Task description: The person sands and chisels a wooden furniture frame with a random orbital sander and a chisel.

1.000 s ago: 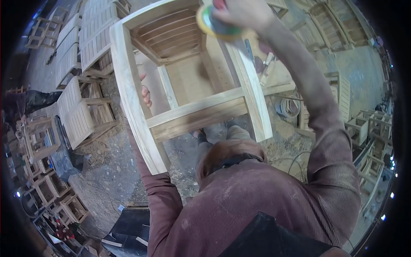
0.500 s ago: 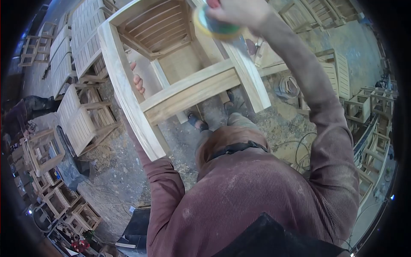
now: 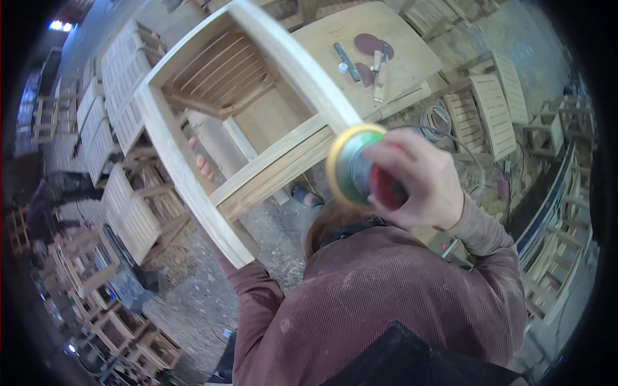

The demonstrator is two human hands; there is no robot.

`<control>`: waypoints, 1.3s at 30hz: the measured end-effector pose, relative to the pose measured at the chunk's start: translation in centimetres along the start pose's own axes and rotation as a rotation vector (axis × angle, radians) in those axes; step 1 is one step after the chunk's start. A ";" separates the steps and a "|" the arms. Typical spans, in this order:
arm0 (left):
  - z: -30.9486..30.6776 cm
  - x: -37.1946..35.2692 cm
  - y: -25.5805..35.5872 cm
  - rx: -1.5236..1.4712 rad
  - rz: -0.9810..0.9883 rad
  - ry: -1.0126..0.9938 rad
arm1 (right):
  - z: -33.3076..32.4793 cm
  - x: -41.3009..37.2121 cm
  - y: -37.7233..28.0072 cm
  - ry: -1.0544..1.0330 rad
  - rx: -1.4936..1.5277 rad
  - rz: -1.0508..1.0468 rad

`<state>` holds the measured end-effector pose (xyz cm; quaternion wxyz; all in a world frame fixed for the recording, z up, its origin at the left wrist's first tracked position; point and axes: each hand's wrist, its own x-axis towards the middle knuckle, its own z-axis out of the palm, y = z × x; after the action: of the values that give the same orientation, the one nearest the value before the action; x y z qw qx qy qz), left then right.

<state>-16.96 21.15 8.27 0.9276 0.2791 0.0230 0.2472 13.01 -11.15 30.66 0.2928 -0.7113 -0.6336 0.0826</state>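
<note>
A pale wooden chair frame (image 3: 273, 168) with a slatted back is tilted in front of me. My left hand (image 3: 203, 165) grips its left side rail from the inner side, and only the fingertips show. In my right hand (image 3: 418, 180) is a round power sander (image 3: 357, 164) with a yellow-rimmed pad and a red grip. The sander is at the near end of the chair's right rail, its pad facing left; whether it touches the wood is unclear. The right fingers are wrapped round the grip and slightly blurred.
Behind the chair, a wooden table (image 3: 328, 32) bears dark red sanding discs (image 3: 368, 44), a blue tool and wood pieces. Slatted chairs (image 3: 129, 212) stand at left and right. A co-worker (image 3: 45, 206) bends at the far left. A cable (image 3: 460, 138) runs at right.
My right hand has brought the sander down the right rail towards me. The table with the discs has come into fuller view. My left hand stays on the rail.
</note>
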 end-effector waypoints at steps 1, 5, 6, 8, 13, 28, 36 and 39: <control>-0.4 -0.2 0.4 -0.005 0.017 0.054 | -0.3 -0.4 1.4 0.021 -0.005 0.026; 0.8 -0.9 1.2 -0.003 -0.066 -0.016 | -0.3 -2.3 12.2 0.513 0.081 0.475; 2.4 -2.4 1.0 -0.002 -0.067 -0.014 | 0.7 -2.8 16.6 0.513 0.075 0.586; 6.1 -5.3 0.6 0.276 0.020 0.676 | 3.4 -3.7 26.7 0.435 0.046 0.787; 12.8 -5.8 -1.4 1.229 -0.044 1.118 | 11.5 -3.6 48.0 0.138 -0.173 1.209; 14.6 -1.3 -2.7 1.265 -0.118 1.455 | 18.7 0.9 67.6 0.144 -0.230 1.404; 13.6 -2.6 -1.8 1.321 -0.150 1.515 | 22.2 4.3 60.1 -0.046 -0.426 0.981; 14.2 -1.7 -2.4 1.282 -0.112 1.541 | 25.8 5.3 59.3 -0.229 0.094 1.460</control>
<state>-14.84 11.43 18.81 0.3447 0.4883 0.7593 0.2573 51.98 0.41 -19.89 0.1255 -0.9253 -0.0217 0.3573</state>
